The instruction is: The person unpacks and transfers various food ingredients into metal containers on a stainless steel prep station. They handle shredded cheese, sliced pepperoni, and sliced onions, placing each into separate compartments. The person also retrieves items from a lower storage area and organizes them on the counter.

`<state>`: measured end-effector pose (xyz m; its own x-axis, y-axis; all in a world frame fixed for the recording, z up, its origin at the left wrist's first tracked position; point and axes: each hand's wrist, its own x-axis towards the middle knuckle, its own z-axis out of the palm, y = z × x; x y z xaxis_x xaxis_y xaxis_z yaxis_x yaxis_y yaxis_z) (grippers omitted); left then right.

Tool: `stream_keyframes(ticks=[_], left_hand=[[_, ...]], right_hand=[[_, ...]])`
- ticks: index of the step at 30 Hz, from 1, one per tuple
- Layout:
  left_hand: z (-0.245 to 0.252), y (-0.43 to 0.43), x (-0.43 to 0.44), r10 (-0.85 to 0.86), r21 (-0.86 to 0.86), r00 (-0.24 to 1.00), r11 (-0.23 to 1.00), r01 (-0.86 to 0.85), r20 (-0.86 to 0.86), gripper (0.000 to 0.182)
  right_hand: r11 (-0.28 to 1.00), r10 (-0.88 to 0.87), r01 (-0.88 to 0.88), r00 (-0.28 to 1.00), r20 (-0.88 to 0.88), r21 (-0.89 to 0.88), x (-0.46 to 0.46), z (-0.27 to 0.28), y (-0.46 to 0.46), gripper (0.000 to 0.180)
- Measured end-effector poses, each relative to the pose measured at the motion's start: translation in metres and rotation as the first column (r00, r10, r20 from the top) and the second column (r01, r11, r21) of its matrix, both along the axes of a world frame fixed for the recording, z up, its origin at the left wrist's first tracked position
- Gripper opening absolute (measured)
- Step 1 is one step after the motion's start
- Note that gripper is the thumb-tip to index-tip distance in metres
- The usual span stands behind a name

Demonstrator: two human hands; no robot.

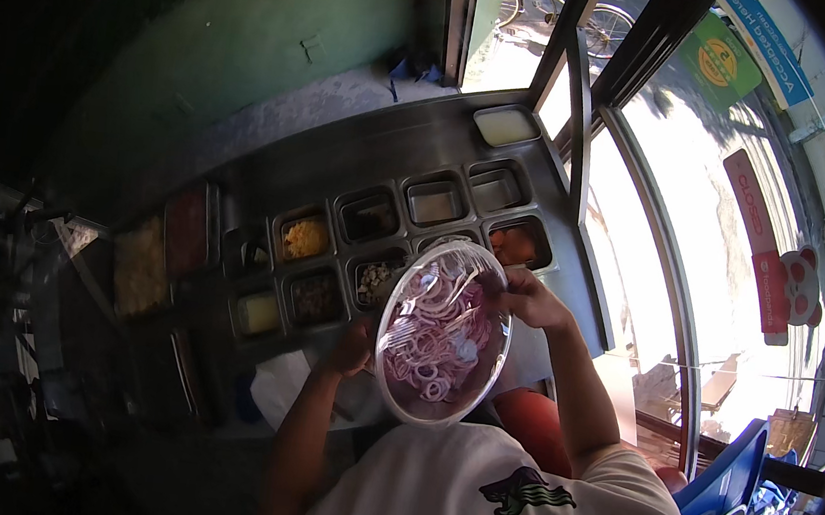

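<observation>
A round bowl [379, 375] covered with clear plastic wrap holds sliced red onion rings [431, 327]. It is tilted, close to my chest and over the near edge of the counter. My right hand [535, 300] grips its rim at the upper right. My left hand [351, 349] is at the bowl's left side, its fingers in shadow and partly hidden, closed on the rim. Just beyond the bowl, metal pans are set in the counter; one holds a chopped pale food [374, 282], another brownish-orange round things [515, 246].
The steel counter [395, 135] has more inset pans, one with shredded yellow food [305, 237]. A rectangular container [505, 126] stands at its far right corner. Trays of food [188, 226] lie left. Right are a glass door frame [653, 268] and blue chairs [729, 472].
</observation>
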<state>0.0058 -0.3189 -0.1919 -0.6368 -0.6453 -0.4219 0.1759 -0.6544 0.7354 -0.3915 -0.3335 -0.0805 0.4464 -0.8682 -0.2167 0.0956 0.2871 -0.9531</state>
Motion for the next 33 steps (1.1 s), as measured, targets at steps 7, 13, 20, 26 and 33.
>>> stream_keyframes(ticks=[7, 13, 20, 26, 33], left_hand=[[0.116, -0.03, -0.041, 0.26, -0.01, 0.954, 0.964, -0.264, -0.146, 0.035], [0.155, -0.048, -0.05, 0.065, -0.404, 0.95, 0.912, 0.067, 0.305, 0.019], [0.12, -0.064, -0.065, 0.296, -0.586, 0.919, 0.805, -0.094, 0.26, 0.014], [0.119, -0.083, -0.056, 0.451, -0.618, 0.892, 0.711, -0.336, 0.032, 0.029], [0.083, -0.027, -0.081, 0.105, -0.198, 0.9, 0.98, -0.021, 0.423, 0.012]], right_hand=[[0.997, 0.073, -0.072, 0.99, -0.12, 0.017, 0.003, 0.0, 0.003, 0.027], [0.996, 0.088, -0.092, 0.964, -0.252, -0.004, -0.01, -0.005, 0.003, 0.025], [0.97, 0.185, -0.228, 0.918, -0.352, -0.083, -0.017, 0.007, -0.009, 0.025], [0.98, 0.168, -0.193, 0.929, -0.33, -0.045, -0.026, 0.005, -0.005, 0.024], [0.984, 0.059, -0.125, 0.9, -0.431, -0.127, -0.039, -0.001, -0.009, 0.018]])
